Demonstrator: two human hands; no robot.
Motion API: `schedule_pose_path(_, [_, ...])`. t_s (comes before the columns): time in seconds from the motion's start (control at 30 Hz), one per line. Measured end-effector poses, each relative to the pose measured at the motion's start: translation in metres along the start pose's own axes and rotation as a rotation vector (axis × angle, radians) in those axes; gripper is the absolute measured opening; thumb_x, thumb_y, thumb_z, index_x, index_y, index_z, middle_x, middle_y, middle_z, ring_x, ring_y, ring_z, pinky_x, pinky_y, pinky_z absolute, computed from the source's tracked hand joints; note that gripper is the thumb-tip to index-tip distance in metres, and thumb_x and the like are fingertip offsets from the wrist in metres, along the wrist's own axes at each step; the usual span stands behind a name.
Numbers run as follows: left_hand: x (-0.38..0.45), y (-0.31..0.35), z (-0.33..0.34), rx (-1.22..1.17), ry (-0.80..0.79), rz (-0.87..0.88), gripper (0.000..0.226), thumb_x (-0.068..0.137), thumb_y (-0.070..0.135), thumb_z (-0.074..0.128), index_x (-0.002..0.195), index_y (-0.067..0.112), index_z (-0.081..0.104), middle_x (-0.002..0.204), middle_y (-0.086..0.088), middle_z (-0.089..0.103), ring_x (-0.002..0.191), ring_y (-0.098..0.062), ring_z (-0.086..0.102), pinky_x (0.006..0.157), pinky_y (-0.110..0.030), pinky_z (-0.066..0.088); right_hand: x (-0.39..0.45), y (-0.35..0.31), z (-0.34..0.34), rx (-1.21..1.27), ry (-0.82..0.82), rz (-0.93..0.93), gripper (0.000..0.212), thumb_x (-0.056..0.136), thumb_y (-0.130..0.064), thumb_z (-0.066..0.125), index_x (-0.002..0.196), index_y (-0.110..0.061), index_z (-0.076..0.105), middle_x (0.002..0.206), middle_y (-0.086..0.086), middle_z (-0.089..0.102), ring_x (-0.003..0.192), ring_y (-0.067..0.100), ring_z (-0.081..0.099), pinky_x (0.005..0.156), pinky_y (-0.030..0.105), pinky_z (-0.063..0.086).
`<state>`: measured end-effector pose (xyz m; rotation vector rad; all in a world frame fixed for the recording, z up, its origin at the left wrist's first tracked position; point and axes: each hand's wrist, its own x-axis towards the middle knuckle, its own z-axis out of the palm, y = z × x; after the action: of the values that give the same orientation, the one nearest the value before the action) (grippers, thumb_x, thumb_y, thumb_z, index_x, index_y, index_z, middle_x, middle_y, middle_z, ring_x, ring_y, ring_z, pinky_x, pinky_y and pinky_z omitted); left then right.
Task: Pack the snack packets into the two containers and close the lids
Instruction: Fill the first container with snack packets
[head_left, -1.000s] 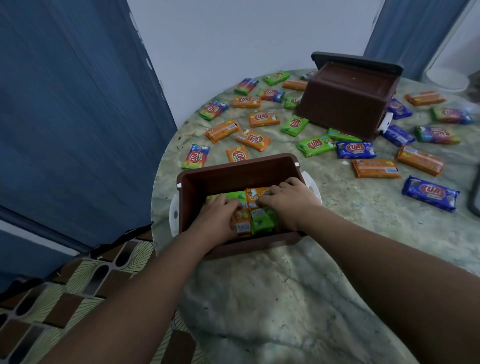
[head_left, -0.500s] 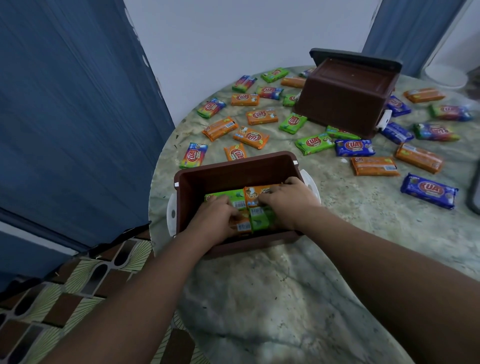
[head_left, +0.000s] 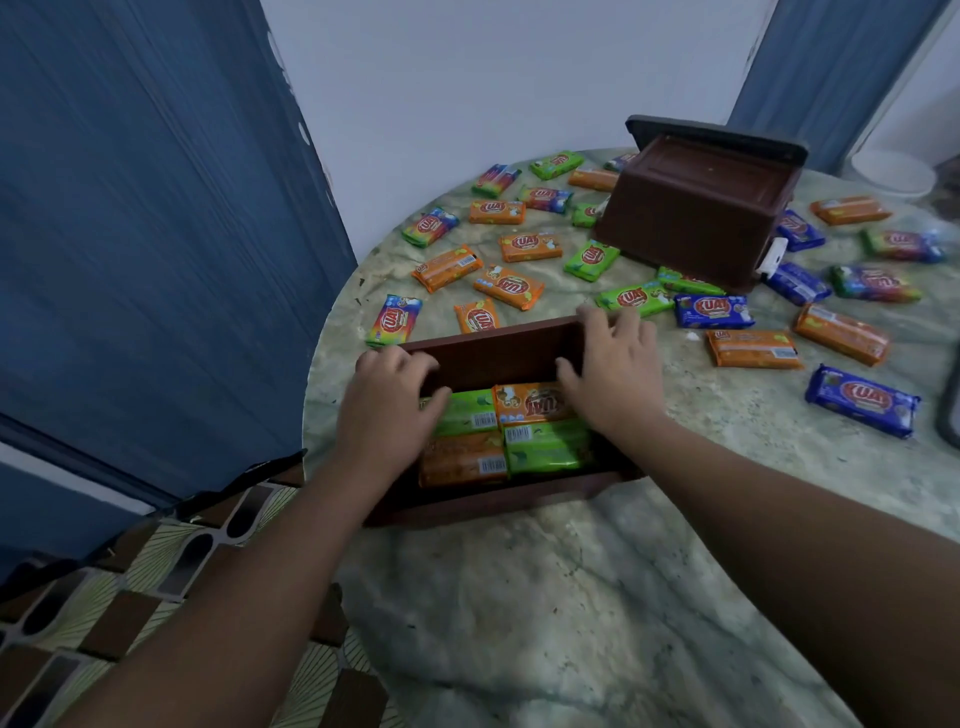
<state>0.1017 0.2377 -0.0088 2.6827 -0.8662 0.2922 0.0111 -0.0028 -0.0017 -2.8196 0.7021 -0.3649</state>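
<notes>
The near brown container (head_left: 498, 353) stands open at the table's left edge. Inside it lie green and orange snack packets (head_left: 540, 447) packed flat side by side. My left hand (head_left: 387, 410) curls over the container's far left corner, thumb over a green packet. My right hand (head_left: 615, 376) grips the far right corner, thumb inside the wall and fingers outside. A second brown container (head_left: 696, 208) stands at the back with a dark lid (head_left: 717, 130) at its far edge. Several loose packets lie around, among them a blue one (head_left: 714, 310) and an orange one (head_left: 753, 349).
The round marble table (head_left: 545, 597) ends close on the left, beside a blue curtain (head_left: 156, 234). A patterned seat (head_left: 130, 597) is at lower left. A white bowl (head_left: 893, 174) sits at the back right, and a dark object (head_left: 950, 410) is at the right edge.
Both hands left the packets they were pressing inside the container and moved outward and forward to its far corners. The packets inside now show uncovered.
</notes>
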Motion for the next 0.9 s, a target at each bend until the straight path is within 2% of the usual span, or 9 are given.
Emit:
schedule_pose_path(0.07, [0.010, -0.018, -0.003, 0.094, 0.063, -0.098, 0.045, 0.091, 0.046, 0.067, 0.126, 0.019, 0.060, 0.116, -0.008, 0.055, 0.108, -0.026, 0.047, 0.086, -0.039, 0.045, 0.006, 0.002, -0.003, 0.050, -0.166, 0.152, 0.073, 0.094, -0.034, 0.064, 0.152, -0.020, 0.024, 0.140, 0.018, 0.037, 0.124, 0.039, 0.046, 0.097, 0.047, 0.044])
schedule_pose_path(0.17, [0.022, -0.040, 0.002, 0.159, -0.058, -0.208, 0.059, 0.091, 0.053, 0.065, 0.134, 0.016, 0.051, 0.121, -0.015, 0.051, 0.110, -0.033, 0.045, 0.087, -0.043, 0.045, 0.008, 0.007, 0.001, 0.102, -0.326, 0.200, 0.074, 0.096, -0.023, 0.058, 0.155, -0.027, 0.013, 0.141, 0.017, 0.039, 0.112, 0.039, 0.059, 0.076, 0.043, 0.047])
schedule_pose_path(0.27, [0.031, -0.042, 0.012, -0.043, -0.212, -0.307, 0.048, 0.097, 0.053, 0.055, 0.130, 0.020, 0.045, 0.120, -0.012, 0.050, 0.108, -0.033, 0.053, 0.081, -0.044, 0.049, 0.011, 0.007, 0.004, 0.097, -0.320, 0.191, 0.081, 0.095, -0.021, 0.057, 0.157, -0.028, 0.005, 0.138, 0.016, 0.046, 0.110, 0.038, 0.061, 0.077, 0.043, 0.050])
schedule_pose_path(0.37, [0.034, -0.037, 0.017, -0.084, -0.215, -0.340, 0.033, 0.103, 0.045, 0.048, 0.124, 0.020, 0.042, 0.114, -0.012, 0.049, 0.093, -0.032, 0.058, 0.070, -0.040, 0.046, 0.014, 0.006, 0.005, 0.092, -0.330, 0.189, 0.082, 0.095, -0.020, 0.057, 0.157, -0.030, 0.004, 0.136, 0.016, 0.049, 0.109, 0.037, 0.061, 0.080, 0.045, 0.053])
schedule_pose_path(0.47, [0.038, -0.038, 0.019, -0.072, -0.205, -0.341, 0.029, 0.104, 0.045, 0.046, 0.120, 0.022, 0.041, 0.114, -0.011, 0.049, 0.087, -0.029, 0.057, 0.067, -0.039, 0.047, 0.018, 0.007, 0.005, 0.099, -0.331, 0.178, 0.079, 0.096, -0.021, 0.057, 0.156, -0.027, 0.007, 0.135, 0.017, 0.049, 0.110, 0.038, 0.061, 0.081, 0.045, 0.052])
schedule_pose_path(0.57, [0.045, -0.044, 0.021, -0.068, -0.203, -0.334, 0.031, 0.104, 0.045, 0.046, 0.122, 0.021, 0.041, 0.115, -0.011, 0.050, 0.088, -0.028, 0.055, 0.065, -0.038, 0.043, 0.022, 0.004, 0.006, 0.095, -0.335, 0.173, 0.080, 0.096, -0.025, 0.058, 0.157, -0.026, 0.007, 0.135, 0.016, 0.049, 0.111, 0.038, 0.060, 0.077, 0.044, 0.050])
schedule_pose_path(0.7, [0.058, -0.049, 0.025, -0.049, -0.194, -0.328, 0.037, 0.103, 0.046, 0.047, 0.129, 0.020, 0.043, 0.117, -0.014, 0.051, 0.095, -0.034, 0.058, 0.068, -0.038, 0.041, 0.030, -0.001, 0.008, 0.089, -0.319, 0.190, 0.080, 0.096, -0.025, 0.056, 0.158, -0.026, 0.005, 0.136, 0.015, 0.049, 0.108, 0.037, 0.062, 0.075, 0.044, 0.053])
schedule_pose_path(0.9, [0.062, -0.049, 0.026, -0.001, -0.186, -0.338, 0.038, 0.103, 0.049, 0.045, 0.130, 0.021, 0.042, 0.122, -0.013, 0.051, 0.098, -0.034, 0.058, 0.067, -0.038, 0.042, 0.034, -0.002, 0.015, 0.116, -0.316, 0.201, 0.082, 0.096, -0.025, 0.058, 0.158, -0.026, 0.004, 0.137, 0.016, 0.049, 0.108, 0.038, 0.062, 0.081, 0.048, 0.055])
